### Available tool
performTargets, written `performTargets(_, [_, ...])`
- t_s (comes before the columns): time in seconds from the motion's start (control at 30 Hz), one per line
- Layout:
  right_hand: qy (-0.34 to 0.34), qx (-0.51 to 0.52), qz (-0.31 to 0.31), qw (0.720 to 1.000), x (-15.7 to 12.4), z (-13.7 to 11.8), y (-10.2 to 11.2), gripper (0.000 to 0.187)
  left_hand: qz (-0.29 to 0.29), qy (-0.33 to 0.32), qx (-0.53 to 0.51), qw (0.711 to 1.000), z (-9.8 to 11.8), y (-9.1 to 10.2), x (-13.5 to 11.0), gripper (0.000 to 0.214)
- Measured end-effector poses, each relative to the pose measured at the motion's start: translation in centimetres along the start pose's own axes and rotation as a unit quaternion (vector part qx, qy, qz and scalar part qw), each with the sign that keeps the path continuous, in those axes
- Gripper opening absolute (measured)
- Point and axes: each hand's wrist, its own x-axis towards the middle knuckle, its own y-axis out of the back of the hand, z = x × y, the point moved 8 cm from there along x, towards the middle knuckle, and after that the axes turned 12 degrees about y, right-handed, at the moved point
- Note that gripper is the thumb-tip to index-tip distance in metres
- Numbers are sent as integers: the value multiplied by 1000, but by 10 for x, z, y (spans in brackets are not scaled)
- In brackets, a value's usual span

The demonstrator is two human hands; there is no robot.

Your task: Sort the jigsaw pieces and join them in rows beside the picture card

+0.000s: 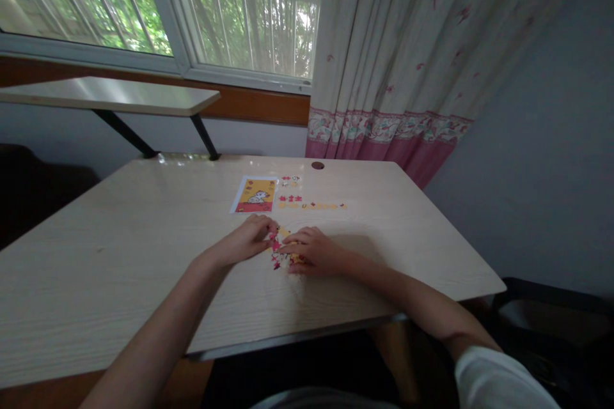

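Both of my hands rest on a light wooden table over a small heap of loose puzzle pieces, red, yellow and white. My left hand has its fingers curled and pinched on pieces at the heap's left edge. My right hand lies on the heap's right side with its fingers bent together over the pieces. Beyond the hands lies a yellow and red picture card. Beside the card a short row of joined pieces runs to the right, with a few more pieces above it.
A round cable hole sits near the table's far edge. A raised shelf on black brackets stands behind the table under a window. A flowered curtain hangs at the right, and a dark seat stands by the table's right corner.
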Motion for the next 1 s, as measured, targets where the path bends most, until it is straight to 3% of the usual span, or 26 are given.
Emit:
performTargets(0.17, [-14, -7, -5, 1000, -3, 6, -7, 44, -22, 22, -37, 999, 7, -2, 1, 4])
performTargets(0.4, [-21, 14, 1, 1000, -3, 7, -3, 42, -35, 16, -73, 997, 6, -5, 1, 9])
performTargets(0.53, [-62, 20, 35, 997, -5, 23, 4, 39, -19, 38, -43, 998, 0, -3, 2, 16])
performTargets(0.73, [-116, -8, 33, 993, -7, 41, 3, 36, 72, 36, 54, 995, -5, 2, 4, 28])
performTargets(1.0, [-121, -17, 25, 992, -7, 45, -2, 35, 68, 58, 64, 994, -8, -11, 11, 26])
